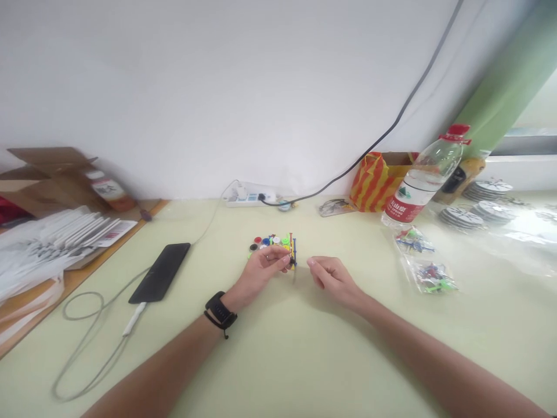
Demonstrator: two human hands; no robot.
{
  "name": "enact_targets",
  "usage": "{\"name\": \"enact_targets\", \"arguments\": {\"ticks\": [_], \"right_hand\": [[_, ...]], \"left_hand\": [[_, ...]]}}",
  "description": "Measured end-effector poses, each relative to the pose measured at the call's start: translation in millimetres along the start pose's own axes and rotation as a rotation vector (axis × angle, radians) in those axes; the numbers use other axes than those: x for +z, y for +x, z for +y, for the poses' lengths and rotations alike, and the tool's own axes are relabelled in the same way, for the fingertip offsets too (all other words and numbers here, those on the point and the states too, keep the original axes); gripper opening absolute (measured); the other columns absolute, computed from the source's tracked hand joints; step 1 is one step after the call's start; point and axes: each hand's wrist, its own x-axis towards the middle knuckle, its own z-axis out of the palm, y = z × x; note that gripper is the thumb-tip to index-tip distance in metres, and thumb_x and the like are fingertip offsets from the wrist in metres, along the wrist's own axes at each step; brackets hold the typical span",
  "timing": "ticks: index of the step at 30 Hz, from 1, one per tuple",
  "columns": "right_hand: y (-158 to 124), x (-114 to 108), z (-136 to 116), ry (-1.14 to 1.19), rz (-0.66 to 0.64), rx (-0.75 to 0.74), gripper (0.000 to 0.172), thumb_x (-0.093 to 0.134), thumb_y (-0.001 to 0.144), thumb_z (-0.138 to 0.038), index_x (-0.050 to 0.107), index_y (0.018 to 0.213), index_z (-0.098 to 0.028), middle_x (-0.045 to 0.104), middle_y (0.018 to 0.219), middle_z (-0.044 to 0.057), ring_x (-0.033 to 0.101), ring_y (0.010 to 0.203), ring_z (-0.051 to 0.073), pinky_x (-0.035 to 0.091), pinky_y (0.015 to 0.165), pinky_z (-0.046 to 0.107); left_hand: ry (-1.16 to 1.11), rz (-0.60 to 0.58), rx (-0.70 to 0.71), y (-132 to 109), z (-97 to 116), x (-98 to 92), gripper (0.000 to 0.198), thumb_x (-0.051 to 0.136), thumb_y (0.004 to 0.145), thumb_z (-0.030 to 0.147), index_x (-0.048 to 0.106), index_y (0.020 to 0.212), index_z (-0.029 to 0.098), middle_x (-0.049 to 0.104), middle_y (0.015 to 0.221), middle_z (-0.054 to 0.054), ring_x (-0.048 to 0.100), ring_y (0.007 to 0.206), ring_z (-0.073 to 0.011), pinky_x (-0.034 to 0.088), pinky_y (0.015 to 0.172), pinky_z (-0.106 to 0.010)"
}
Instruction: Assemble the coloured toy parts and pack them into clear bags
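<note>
My left hand [265, 268], with a black watch [220, 309] on the wrist, is closed in a pinch on a small black piece [292, 261] at its fingertips. A short distance to the right, my right hand [333, 277] is closed with thumb against forefinger; anything between them is too small to make out. Behind my left hand lie small colourful plastic parts: a red disc [258, 240], a blue disc [266, 241], a white disc [277, 240] and a green piece [285, 241]. Thin red and blue rods [295, 247] stand by the fingertips. My left fingers hide some parts.
Left lies a black phone [160, 273] on a looping cable [82, 348]. A power strip [250, 197] sits by the wall. At right are a large water bottle [424, 180], a striped bag [369, 183], bagged plastic parts [433, 277] and stacked discs [462, 218].
</note>
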Motion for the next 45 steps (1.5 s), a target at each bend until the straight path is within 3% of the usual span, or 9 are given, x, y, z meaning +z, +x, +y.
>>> {"name": "enact_targets", "arguments": {"ticks": [4, 12, 22, 27, 31, 38, 42, 44, 45], "right_hand": [[2, 1, 0, -0.066, 0.061, -0.034, 0.054, 0.042, 0.104, -0.048, 0.045, 0.058, -0.020, 0.046, 0.058, -0.001, 0.043, 0.057, 0.013, 0.034, 0.059, 0.027], [-1, 8, 8, -0.169, 0.017, -0.008, 0.042, 0.048, 0.101, -0.040, 0.054, 0.066, -0.019, 0.052, 0.062, -0.001, 0.042, 0.057, 0.012, 0.033, 0.056, 0.026], [-2, 7, 5, -0.212, 0.104, -0.040, 0.034, 0.050, 0.100, -0.037, 0.054, 0.071, -0.019, 0.050, 0.063, -0.002, 0.040, 0.057, 0.012, 0.033, 0.055, 0.027], [-4, 8, 5, -0.153, 0.148, -0.075, 0.017, 0.053, 0.098, -0.035, 0.062, 0.104, -0.022, 0.056, 0.069, -0.002, 0.048, 0.059, 0.012, 0.041, 0.056, 0.025], [-5, 11, 8, -0.134, 0.116, -0.098, 0.032, 0.055, 0.097, -0.032, 0.057, 0.129, -0.026, 0.068, 0.091, 0.002, 0.060, 0.065, 0.012, 0.050, 0.061, 0.025], [-6, 12, 11, -0.142, 0.103, -0.129, 0.032, 0.055, 0.096, -0.028, 0.060, 0.127, -0.027, 0.069, 0.099, 0.003, 0.062, 0.068, 0.012, 0.052, 0.064, 0.025], [-5, 11, 5, -0.055, 0.121, -0.041, 0.049, 0.057, 0.094, -0.033, 0.047, 0.142, -0.026, 0.065, 0.103, 0.004, 0.058, 0.065, 0.012, 0.048, 0.057, 0.025], [-4, 10, 2, 0.022, 0.120, 0.022, 0.040, 0.058, 0.093, -0.039, 0.057, 0.130, -0.023, 0.064, 0.098, 0.003, 0.054, 0.062, 0.011, 0.045, 0.055, 0.025], [-3, 9, 1, 0.055, 0.084, 0.061, 0.030, 0.058, 0.094, -0.044, 0.065, 0.113, -0.021, 0.062, 0.088, 0.002, 0.050, 0.059, 0.011, 0.043, 0.054, 0.024]], "left_hand": [[-0.040, -0.005, -0.023, -1, 0, -1.7, 0.028, 0.078, 0.086, 0.036, 0.072, 0.106, 0.017, 0.072, 0.095, -0.005, 0.067, 0.081, -0.0151, 0.054, 0.077, -0.029], [-0.251, 0.011, -0.106, 1, 0, -6.0, 0.028, 0.077, 0.087, 0.035, 0.071, 0.109, 0.018, 0.070, 0.098, -0.004, 0.069, 0.083, -0.0139, 0.054, 0.086, -0.029], [-0.236, -0.016, -0.119, -2, 3, -3.7, 0.029, 0.081, 0.083, 0.034, 0.073, 0.107, 0.018, 0.072, 0.104, -0.006, 0.071, 0.088, -0.0179, 0.056, 0.092, -0.035], [-0.209, -0.029, -0.085, -2, 3, -1.2, 0.029, 0.084, 0.081, 0.031, 0.075, 0.105, 0.018, 0.072, 0.106, -0.006, 0.070, 0.088, -0.0179, 0.056, 0.093, -0.038], [-0.164, -0.034, -0.070, -3, 3, -0.8, 0.028, 0.084, 0.080, 0.031, 0.076, 0.103, 0.018, 0.071, 0.112, -0.007, 0.069, 0.096, -0.0200, 0.055, 0.096, -0.039], [-0.154, -0.046, -0.060, -3, 4, -0.6, 0.029, 0.086, 0.077, 0.030, 0.076, 0.101, 0.019, 0.068, 0.115, -0.007, 0.067, 0.101, -0.0216, 0.055, 0.097, -0.040], [-0.141, -0.050, -0.051, -2, 2, -1.3, 0.028, 0.086, 0.077, 0.028, 0.076, 0.102, 0.019, 0.068, 0.117, -0.007, 0.068, 0.100, -0.0210, 0.055, 0.096, -0.039], [-0.128, -0.032, -0.045, -2, 0, -2.4, 0.028, 0.084, 0.079, 0.029, 0.075, 0.104, 0.019, 0.070, 0.114, -0.007, 0.068, 0.098, -0.0200, 0.055, 0.094, -0.037], [-0.119, -0.021, -0.042, -1, -1, -3.0, 0.029, 0.083, 0.081, 0.030, 0.075, 0.106, 0.019, 0.071, 0.111, -0.007, 0.068, 0.096, -0.0193, 0.055, 0.094, -0.036]]}}
